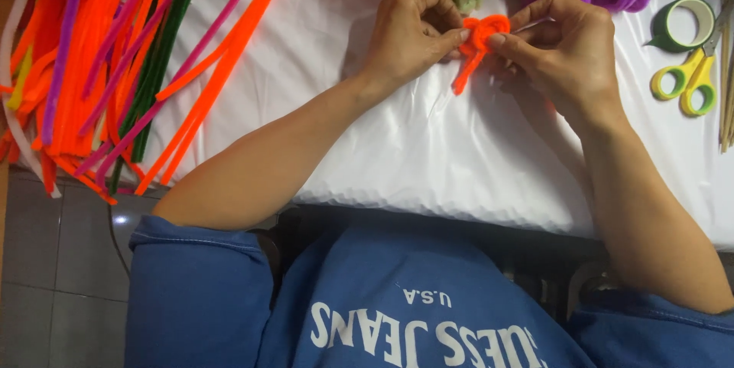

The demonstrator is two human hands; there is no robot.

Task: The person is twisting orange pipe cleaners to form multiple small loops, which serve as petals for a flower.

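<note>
Head view: orange pipe-cleaner loop [480,41] pinched between left hand [413,35] and right hand [562,51].

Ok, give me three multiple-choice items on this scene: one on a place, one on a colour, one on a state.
1. Where do the scissors lie?
A. far right of the cloth
B. among the pipe cleaners
C. on the floor

2. What colour is the coil between the hands?
A. purple
B. orange
C. green

3. How is the coil held?
A. lying loose on the cloth
B. in one hand only
C. pinched by left hand and right hand

Answers: 1 A, they sit beside the tape roll; 2 B, it is bright orange; 3 C, fingers of both grip it.
</note>
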